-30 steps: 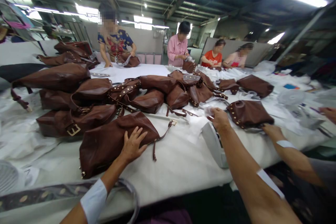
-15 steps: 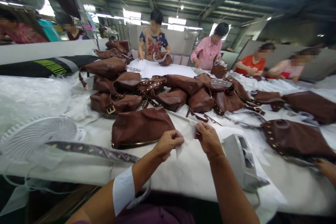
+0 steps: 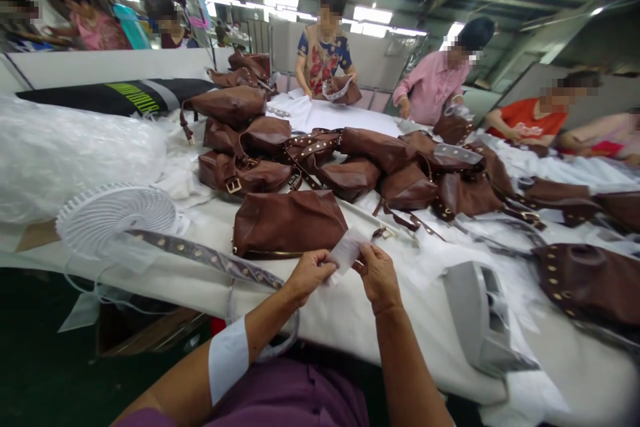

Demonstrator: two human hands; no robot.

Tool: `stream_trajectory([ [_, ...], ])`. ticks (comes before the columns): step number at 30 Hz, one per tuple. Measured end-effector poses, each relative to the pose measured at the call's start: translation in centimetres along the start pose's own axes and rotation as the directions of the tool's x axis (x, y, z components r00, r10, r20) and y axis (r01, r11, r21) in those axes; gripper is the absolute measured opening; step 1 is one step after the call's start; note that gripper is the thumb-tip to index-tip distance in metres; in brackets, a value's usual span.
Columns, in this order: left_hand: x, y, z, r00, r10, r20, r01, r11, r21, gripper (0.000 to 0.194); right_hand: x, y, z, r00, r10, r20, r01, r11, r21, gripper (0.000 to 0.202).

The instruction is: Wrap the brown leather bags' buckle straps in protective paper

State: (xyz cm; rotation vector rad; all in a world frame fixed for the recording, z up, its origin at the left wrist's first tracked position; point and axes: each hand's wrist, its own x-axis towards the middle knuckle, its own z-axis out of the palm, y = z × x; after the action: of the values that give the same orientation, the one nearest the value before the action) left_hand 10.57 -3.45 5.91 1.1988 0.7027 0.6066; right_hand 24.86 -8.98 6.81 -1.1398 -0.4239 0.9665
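Left hand (image 3: pixel 311 275) and right hand (image 3: pixel 379 275) both pinched on small translucent white paper piece (image 3: pixel 345 251), held just above white-covered table (image 3: pixel 350 320), near flat brown leather bag (image 3: pixel 289 222). Step in hand seems unfolding paper; next move needs gentle, even pull

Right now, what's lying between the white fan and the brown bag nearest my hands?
In the head view, a studded strap runs across the white table cover between the white fan and the brown bag.
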Motion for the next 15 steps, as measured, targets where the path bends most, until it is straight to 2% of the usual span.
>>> stream_trajectory([
  [3,0.0,-0.7,0.4,1.000,-0.016,0.017,0.016,1.000,-0.021,0.010,-0.2,0.0,-0.3,0.998,-0.032,-0.050,0.028,0.997,-0.071,0.027],
  [8,-0.5,-1.8,1.5,0.997,-0.065,0.049,0.064,0.998,0.028,0.011,-0.3,0.5,-0.4,0.987,-0.076,-0.138,0.065,0.994,-0.084,0.021],
  [11,-1.5,-2.8,1.4,0.992,-0.110,0.067,0.107,0.993,0.049,0.016,-0.3,0.2,-1.8,0.972,-0.153,-0.181,0.124,0.979,-0.161,0.020],
  [13,-2.0,-3.3,0.8,0.987,-0.163,-0.004,0.163,0.987,-0.002,0.030,-0.4,-0.3,-3.5,0.961,-0.205,-0.184,0.161,0.959,-0.232,0.022],
  [15,-2.0,-3.6,0.0,0.962,-0.229,-0.147,0.216,0.971,-0.100,0.043,-0.7,-0.9,-5.1,0.954,-0.239,-0.179,0.180,0.939,-0.295,0.023],
])
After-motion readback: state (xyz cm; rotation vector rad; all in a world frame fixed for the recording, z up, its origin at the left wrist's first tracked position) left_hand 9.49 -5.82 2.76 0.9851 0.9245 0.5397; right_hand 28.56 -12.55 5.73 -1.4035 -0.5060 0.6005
